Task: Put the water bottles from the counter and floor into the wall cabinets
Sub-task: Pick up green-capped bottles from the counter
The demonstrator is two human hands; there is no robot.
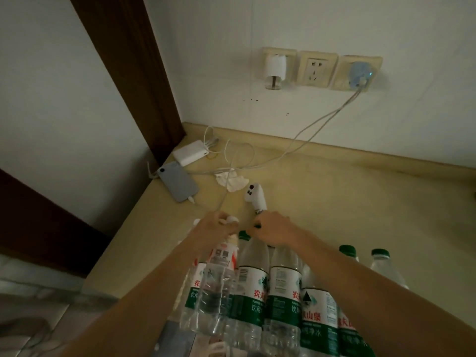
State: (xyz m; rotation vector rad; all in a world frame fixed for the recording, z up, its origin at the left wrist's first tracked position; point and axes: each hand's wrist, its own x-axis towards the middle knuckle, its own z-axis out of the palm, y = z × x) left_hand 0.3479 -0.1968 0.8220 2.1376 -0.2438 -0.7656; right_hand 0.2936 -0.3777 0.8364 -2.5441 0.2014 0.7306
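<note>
Bottles (280, 287) of clear plastic with green-and-white labels and green caps stand upright in a tight cluster at the near edge of the beige counter (334, 202), necks pointing up. Both bare forearms reach forward over them. The left hand (219, 226) curls round the white-capped neck of one clear, crinkled bottle (213, 292), whose long axis tilts, cap away and base toward the camera. The right hand (273, 230) lies knuckles-up at the cap of a green-topped bottle (251, 279), fingers bent; whether it grips the cap cannot be told. Behind the hands lie a white controller (253, 195), crumpled tissue (231, 180), a grey phone (177, 182) and a white power bank (190, 152), with cables (309, 135) up to the wall sockets (318, 69).
</note>
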